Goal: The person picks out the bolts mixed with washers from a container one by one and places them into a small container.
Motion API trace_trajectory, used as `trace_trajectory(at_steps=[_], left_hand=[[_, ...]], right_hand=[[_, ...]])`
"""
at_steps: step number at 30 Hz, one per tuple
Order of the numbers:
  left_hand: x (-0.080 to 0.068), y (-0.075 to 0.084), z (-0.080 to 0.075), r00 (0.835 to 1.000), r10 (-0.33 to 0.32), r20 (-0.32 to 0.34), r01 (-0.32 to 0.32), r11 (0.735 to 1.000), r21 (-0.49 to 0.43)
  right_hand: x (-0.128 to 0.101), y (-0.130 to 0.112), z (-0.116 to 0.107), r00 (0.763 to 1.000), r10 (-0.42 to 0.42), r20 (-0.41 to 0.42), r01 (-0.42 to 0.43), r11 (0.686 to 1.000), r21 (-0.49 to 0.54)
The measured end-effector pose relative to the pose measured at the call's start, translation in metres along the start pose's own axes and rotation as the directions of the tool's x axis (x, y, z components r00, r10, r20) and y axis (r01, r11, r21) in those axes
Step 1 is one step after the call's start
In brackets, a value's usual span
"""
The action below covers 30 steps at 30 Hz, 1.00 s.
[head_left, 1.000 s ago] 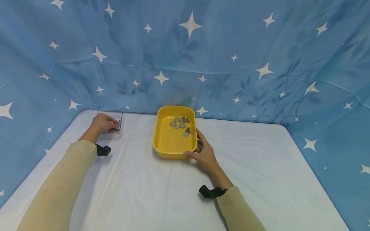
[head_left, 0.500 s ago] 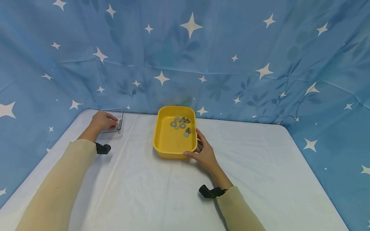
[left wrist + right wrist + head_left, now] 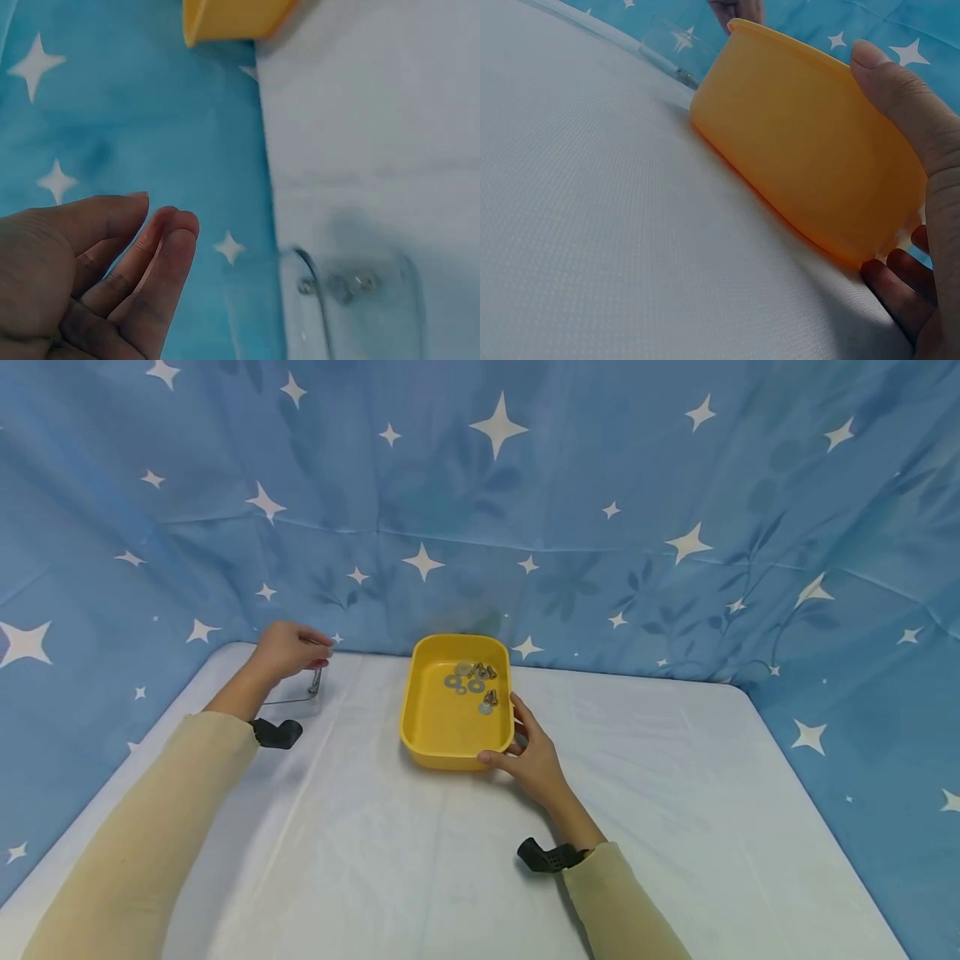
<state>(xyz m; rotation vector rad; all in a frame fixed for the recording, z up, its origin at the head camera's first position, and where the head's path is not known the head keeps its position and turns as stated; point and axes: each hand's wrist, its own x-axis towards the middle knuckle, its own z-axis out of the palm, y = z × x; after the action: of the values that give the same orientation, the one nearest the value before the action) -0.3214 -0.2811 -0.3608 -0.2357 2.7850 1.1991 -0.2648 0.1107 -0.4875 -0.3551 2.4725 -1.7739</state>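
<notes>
The likeliest trouble is at the left side of the white-covered bench (image 3: 420, 868). There the left hand (image 3: 288, 650) hangs just above the clear, see-through plastic box (image 3: 375, 322), and a low pass could catch its thin upright wall and tip it, spilling the small, shiny metal pieces (image 3: 365, 281) that show blurred through the plastic. Its fingers are loosely bent, with a little gap between thumb and fingertips; nothing shows between them.

The right hand (image 3: 532, 762) grips the near right corner of the yellow, rounded plastic tray (image 3: 442, 727), thumb at the rim and other fingers curled low around the side. A sharp pull there could slide the tray or scatter the flat grey washers (image 3: 476, 686) and short metal screws (image 3: 491, 697) lying loose inside, toward its right and far part.

Against the frame of a second ago, the left hand has risen out of the box, up and toward the far right. The right hand and tray look unmoved, and the washers and screws lie as they did.
</notes>
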Motion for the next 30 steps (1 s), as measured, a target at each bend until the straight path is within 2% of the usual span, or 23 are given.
trace_trajectory(at_steps=[6,13,21,30], left_hand=[[-0.007,0.035,0.017,0.997,0.067,0.03,-0.068,0.998,0.008],[-0.016,0.067,0.038,0.991,0.078,0.106,-0.075,0.997,-0.032],[-0.01,0.088,0.064,0.981,0.105,0.165,-0.09,0.991,-0.095],[-0.003,0.105,0.091,0.968,0.13,0.215,-0.09,0.979,-0.185]], right_hand=[[-0.001,0.001,0.0,1.0,0.004,-0.001,-0.004,1.0,-0.003],[0.0,0.001,0.0,1.0,-0.008,0.001,0.008,1.0,0.013],[0.0,0.001,0.0,1.0,-0.026,-0.001,0.026,1.0,0.013],[0.001,0.001,0.001,1.0,0.013,-0.005,-0.013,1.0,0.007]])
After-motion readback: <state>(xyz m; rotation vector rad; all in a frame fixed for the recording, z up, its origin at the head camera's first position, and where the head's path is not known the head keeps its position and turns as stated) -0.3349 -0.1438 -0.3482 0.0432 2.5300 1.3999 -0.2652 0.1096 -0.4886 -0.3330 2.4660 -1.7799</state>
